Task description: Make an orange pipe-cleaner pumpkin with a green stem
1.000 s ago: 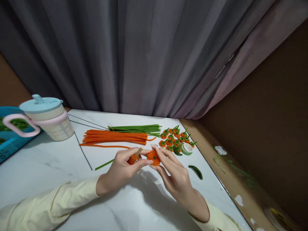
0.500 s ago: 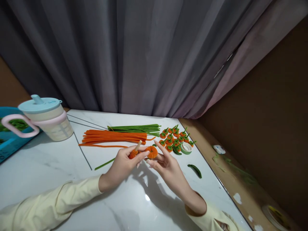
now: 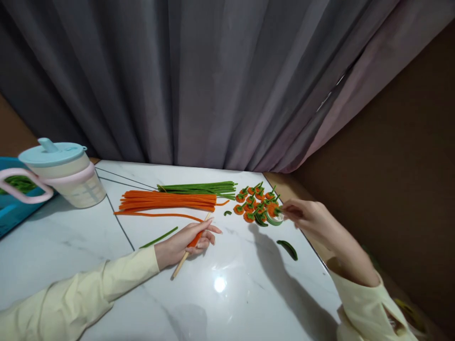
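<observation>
Orange pumpkin (image 3: pixel 272 210) here, at the roll (image 3: pixel 275 221), right hand (image 3: pixel 310 216) pinched on its green stem, presumably sparing the round body; and the left hand (image 3: pixel 178 244) clamps the stick (image 3: pixel 179 266) with its orange coil (image 3: pixel 195 238), perhaps avoiding putting either down.

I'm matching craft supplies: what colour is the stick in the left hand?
The stick is pale tan, seen best in the head view.

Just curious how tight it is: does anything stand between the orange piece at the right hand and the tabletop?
Perhaps the green-edged ring: the orange piece at the right hand partly hides it. It lies beneath or behind the piece; I cannot tell which, or whether they touch.
</observation>
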Motion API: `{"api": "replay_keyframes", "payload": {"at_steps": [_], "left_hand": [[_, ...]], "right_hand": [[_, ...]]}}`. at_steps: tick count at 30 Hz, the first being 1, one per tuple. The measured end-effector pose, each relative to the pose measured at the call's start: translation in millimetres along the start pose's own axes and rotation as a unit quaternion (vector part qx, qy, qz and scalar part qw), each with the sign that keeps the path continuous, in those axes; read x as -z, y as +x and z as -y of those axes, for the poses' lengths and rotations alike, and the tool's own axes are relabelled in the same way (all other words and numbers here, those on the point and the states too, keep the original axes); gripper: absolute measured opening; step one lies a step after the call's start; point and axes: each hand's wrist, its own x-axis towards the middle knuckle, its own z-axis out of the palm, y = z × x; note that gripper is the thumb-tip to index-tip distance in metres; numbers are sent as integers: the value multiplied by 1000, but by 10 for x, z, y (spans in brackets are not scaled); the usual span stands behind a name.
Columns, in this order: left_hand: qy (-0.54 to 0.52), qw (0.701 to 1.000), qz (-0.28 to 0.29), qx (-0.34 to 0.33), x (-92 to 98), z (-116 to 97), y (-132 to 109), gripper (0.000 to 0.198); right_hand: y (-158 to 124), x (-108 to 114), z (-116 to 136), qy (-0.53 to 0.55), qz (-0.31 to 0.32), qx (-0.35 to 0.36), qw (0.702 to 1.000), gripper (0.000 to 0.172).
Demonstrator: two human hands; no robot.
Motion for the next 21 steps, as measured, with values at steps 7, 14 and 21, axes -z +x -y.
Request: {"api": "replay_keyframes", "payload": {"at_steps": [7, 14, 21], "left_hand": [[2, 996, 61, 58, 59, 92, 36, 42], [-33, 995, 55, 76, 98, 109, 71, 33], [-62, 993, 48, 85, 116, 105, 91, 28]], "right_hand": [[90, 50, -409, -87, 192, -134, 968, 21], [280, -171, -699, -66, 185, -151, 969, 16], [342, -256, -790, -111, 138, -181, 967, 19]]}}
